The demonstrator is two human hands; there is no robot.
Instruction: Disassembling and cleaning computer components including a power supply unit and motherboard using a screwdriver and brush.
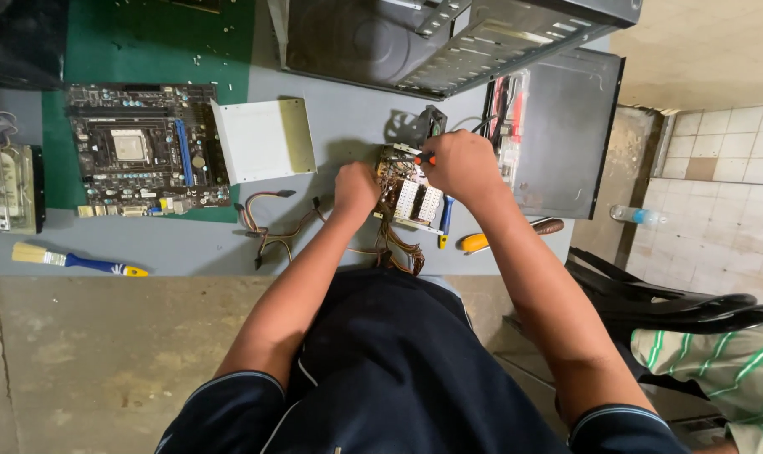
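**Both hands on the circuit board**

Here the person leans over the grey table (pixel 188 244), and everything centres on the circuit board (pixel 411 197). The left hand (pixel 356 187) is curled shut against the board's left edge, steadying it. The right hand (pixel 461 164) is closed around a red-handled tool (pixel 426 158), tip down on the board's top. Brown wires (pixel 293 223) trail off the board's left and lower sides. Just right of the board lie a blue screwdriver (pixel 445 220) and an orange one (pixel 476 243). Behind the board stands a computer case (pixel 449 38). Well left of the board sit a white metal cover (pixel 259 139), a motherboard (pixel 146 147) and a brush (pixel 70 260).
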